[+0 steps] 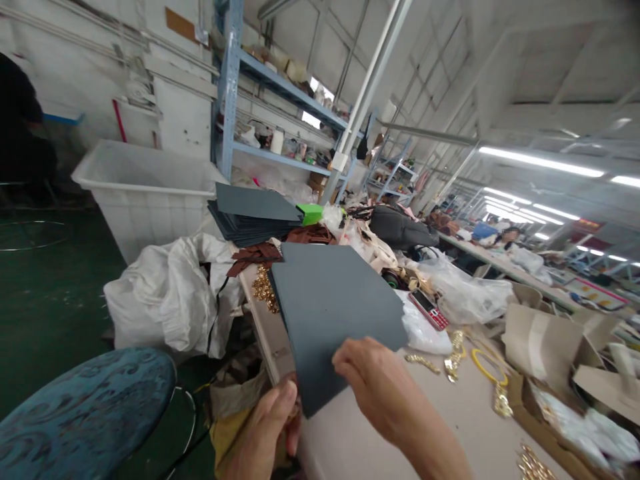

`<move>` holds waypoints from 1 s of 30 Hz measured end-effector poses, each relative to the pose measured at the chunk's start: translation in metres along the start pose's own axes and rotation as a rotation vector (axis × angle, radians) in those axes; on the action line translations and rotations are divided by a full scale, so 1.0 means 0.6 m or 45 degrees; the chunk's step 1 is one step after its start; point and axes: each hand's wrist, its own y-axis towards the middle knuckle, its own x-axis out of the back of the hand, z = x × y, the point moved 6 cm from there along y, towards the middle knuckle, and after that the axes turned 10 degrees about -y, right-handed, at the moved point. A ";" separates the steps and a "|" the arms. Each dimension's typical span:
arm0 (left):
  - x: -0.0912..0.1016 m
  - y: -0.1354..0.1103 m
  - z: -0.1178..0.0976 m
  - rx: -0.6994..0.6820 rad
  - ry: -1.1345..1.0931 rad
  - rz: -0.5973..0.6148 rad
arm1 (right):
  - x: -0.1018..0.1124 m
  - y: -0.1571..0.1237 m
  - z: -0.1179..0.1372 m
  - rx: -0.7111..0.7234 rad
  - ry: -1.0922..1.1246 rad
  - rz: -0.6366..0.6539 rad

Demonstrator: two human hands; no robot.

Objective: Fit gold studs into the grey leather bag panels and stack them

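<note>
A pile of dark grey sheets (340, 300) with cut corners lies at the front of the pale table (345, 447). My right hand (375, 380) is closed over the near right part of the top sheet, its fingertips curled under and hidden. Beside the near left corner of the pile, at the table's edge, is my left hand (270, 427). Its thumb and fingers are drawn together; what they hold, if anything, cannot be made out. Small gold metal pieces (264, 288) are heaped along the pile's left side. Farther back is a second stack of dark sheets (250, 217).
Right of the sheets are a red phone (429, 309), gold chains (454, 357), a yellow ring (489, 367) and an open cardboard box (543, 420). A blue stool (95, 413), a white sack (173, 293) and a white bin (145, 200) stand left. A person (20, 120) is far left.
</note>
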 end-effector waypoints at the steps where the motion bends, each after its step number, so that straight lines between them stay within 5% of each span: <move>1: 0.001 0.001 0.000 0.002 -0.006 0.009 | -0.002 -0.024 -0.001 0.005 0.108 0.061; 7: -0.008 0.001 0.020 0.243 0.118 0.060 | -0.029 -0.140 -0.065 -0.429 0.489 -0.168; 14: -0.074 -0.068 0.070 0.574 -0.113 0.540 | -0.107 -0.239 -0.097 -0.844 0.867 -0.108; 19: -0.060 -0.098 0.123 0.756 0.070 0.493 | -0.149 -0.301 -0.097 -1.049 1.085 -0.028; 25: -0.075 -0.092 0.118 0.806 0.111 0.331 | -0.183 -0.324 -0.084 -1.208 1.480 -0.004; 30: -0.084 -0.092 0.127 0.873 0.030 0.262 | -0.181 -0.313 -0.080 -1.192 1.522 -0.001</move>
